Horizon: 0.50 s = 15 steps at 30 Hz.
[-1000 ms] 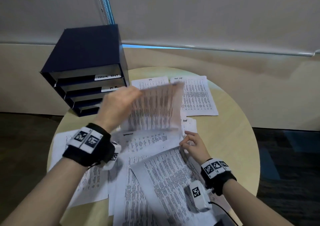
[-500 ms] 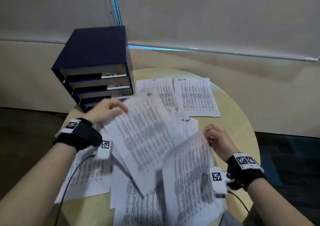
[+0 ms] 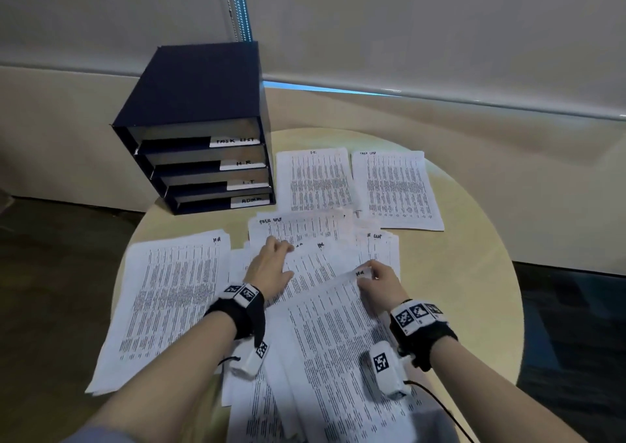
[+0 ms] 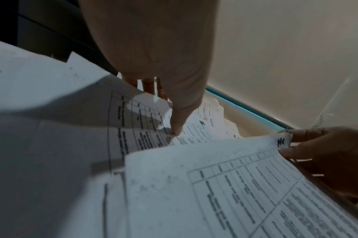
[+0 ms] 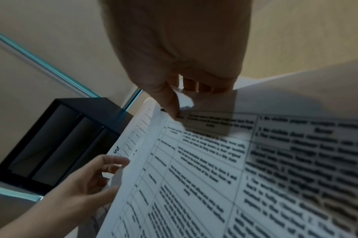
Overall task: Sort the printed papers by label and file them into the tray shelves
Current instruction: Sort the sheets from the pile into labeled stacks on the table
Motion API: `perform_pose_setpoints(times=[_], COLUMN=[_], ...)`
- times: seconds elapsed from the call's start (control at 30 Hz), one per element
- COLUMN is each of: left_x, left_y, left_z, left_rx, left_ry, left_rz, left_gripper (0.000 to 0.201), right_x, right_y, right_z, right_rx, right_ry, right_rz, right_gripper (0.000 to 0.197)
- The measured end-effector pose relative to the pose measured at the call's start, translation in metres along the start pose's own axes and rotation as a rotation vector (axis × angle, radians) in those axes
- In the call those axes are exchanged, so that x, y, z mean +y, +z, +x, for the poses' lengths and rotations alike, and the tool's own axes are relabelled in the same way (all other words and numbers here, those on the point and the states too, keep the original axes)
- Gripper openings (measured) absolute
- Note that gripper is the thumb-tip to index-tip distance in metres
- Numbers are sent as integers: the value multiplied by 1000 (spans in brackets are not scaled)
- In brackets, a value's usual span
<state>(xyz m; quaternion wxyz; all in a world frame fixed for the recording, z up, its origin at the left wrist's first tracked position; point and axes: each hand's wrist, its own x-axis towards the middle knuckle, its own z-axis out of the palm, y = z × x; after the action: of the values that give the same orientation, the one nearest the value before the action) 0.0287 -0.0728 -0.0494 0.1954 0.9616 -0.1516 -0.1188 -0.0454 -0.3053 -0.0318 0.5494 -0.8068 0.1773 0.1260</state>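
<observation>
head cam: i'm mid-sort, nothing filed as far as i can see. the tray shelves (image 3: 203, 168) sit at the back left of the round table (image 3: 474, 273), 4 slots tagged task list, h.r., i.t., admin, and i can't make out any sheets inside them. three sorted piles are laid out: hr pile (image 3: 169, 300) at left, i.t. pile (image 3: 313, 180) just beside the shelves, task list pile (image 3: 396, 190) to the right of that. the unsorted heap (image 3: 321, 375) in the middle looks thick, so i'd judge most of the sorting and all the filing is left. my left hand (image 3: 271, 266) lies flat with fingers out on the heap. my right hand (image 3: 379, 281) pinches the top corner of a sheet (image 3: 338, 334) tagged hr.

left wrist cam: left fingertips (image 4: 175, 130) press down on a printed page, not curled round anything. the right hand's fingers (image 4: 296, 151) nip the hr corner, lifted a bit off the heap.

right wrist cam: thumb (image 5: 169, 103) and fingers clamp the sheet's corner, page bowing up. shelves in bg, slots look dark; contents can't tell. my guess: this one belongs on the left pile.
</observation>
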Motion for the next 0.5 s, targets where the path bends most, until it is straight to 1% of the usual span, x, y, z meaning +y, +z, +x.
perform_pose_setpoints(times=[0.1, 0.23, 0.33, 0.4, 0.5], left_x=[0, 1, -1, -2, -2], left_y=[0, -3, -3, -3, -5], left_z=[6, 8, 8, 8, 6], left_rx=[8, 22, 46, 73, 92], left_ry=[-50, -66, -36, -2, 70], left_rz=[-21, -21, -62, -69, 10], left_gripper=[44, 32, 22, 20, 20], right_x=[-2, -8, -12, -13, -14], right_y=[2, 2, 3, 4, 5], right_z=[8, 10, 4, 1, -1], right_rx=[12, 17, 6, 9, 23], right_ry=[-35, -51, -54, -54, -61], right_rz=[-69, -73, -33, -4, 21], right_gripper=[16, 18, 23, 25, 26])
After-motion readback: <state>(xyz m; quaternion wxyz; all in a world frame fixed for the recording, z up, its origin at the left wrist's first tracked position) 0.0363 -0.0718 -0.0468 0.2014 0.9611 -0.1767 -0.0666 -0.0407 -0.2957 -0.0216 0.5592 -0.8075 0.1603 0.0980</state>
